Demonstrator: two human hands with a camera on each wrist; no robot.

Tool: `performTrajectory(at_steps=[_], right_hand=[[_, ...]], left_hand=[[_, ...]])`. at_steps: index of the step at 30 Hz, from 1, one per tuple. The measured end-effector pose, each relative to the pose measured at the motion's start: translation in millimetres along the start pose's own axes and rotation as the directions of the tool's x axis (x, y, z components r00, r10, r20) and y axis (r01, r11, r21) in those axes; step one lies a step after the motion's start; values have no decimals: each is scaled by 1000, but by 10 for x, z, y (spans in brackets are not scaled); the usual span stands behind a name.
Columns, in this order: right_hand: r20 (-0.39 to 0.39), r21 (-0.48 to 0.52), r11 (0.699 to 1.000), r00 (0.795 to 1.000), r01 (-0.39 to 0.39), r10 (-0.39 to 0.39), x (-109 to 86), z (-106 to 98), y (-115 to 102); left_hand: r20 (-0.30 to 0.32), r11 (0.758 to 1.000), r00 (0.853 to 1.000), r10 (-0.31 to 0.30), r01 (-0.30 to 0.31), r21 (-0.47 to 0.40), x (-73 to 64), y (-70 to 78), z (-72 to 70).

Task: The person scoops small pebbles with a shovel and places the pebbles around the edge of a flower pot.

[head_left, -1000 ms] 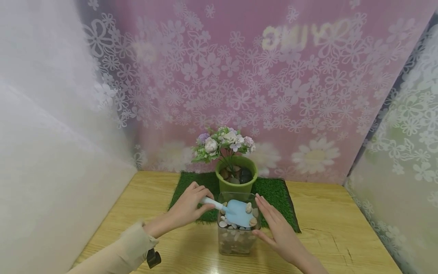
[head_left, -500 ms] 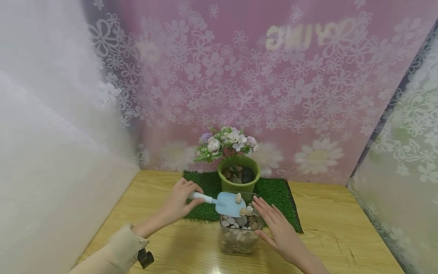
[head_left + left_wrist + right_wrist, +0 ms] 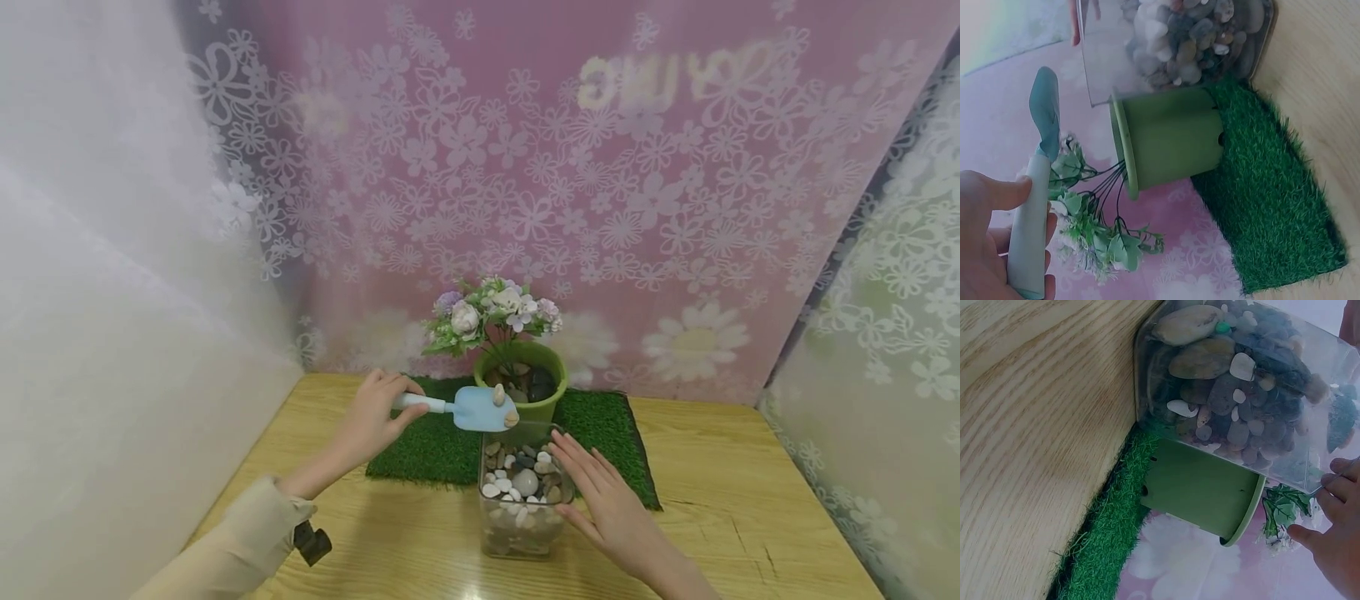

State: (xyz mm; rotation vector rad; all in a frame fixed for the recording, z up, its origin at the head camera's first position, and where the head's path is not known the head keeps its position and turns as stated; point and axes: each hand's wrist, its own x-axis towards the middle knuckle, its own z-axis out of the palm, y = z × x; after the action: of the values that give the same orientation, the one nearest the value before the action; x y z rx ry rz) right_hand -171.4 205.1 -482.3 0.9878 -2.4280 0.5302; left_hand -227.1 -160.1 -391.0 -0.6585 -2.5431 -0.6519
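Observation:
My left hand (image 3: 372, 417) grips the white handle of a small blue shovel (image 3: 474, 409). Two light stones (image 3: 500, 395) lie on the shovel's blade, raised above the left back edge of a clear square container (image 3: 522, 533). Mixed pebbles (image 3: 527, 482) partly fill that container. My right hand (image 3: 611, 508) rests straight-fingered against the container's right side, its fingertips at the rim in the right wrist view. Behind the container stands a green flowerpot (image 3: 553, 367) holding artificial flowers (image 3: 495, 310) and several larger stones. The blade overlaps the pot's lower left in the head view.
The pot stands on a green artificial grass mat (image 3: 607, 442), laid on a wood-grain table (image 3: 712, 500). A pink floral curtain (image 3: 525, 167) hangs behind, with pale sheets on the left and right.
My left hand has lifted the shovel out of the container, moving it left and back toward the pot with two stones on it. The right hand has stayed at the container's side.

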Motion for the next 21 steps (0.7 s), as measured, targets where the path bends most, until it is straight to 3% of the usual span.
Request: performTrajectory(at_steps=[12, 21], right_hand=[[13, 19, 999, 999, -38, 38, -25, 30, 2], [20, 40, 998, 998, -54, 53, -33, 40, -7]], left_hand=[[-16, 991, 995, -95, 96, 94, 333, -135, 74], [72, 969, 989, -129, 111, 219, 566, -130, 221]])
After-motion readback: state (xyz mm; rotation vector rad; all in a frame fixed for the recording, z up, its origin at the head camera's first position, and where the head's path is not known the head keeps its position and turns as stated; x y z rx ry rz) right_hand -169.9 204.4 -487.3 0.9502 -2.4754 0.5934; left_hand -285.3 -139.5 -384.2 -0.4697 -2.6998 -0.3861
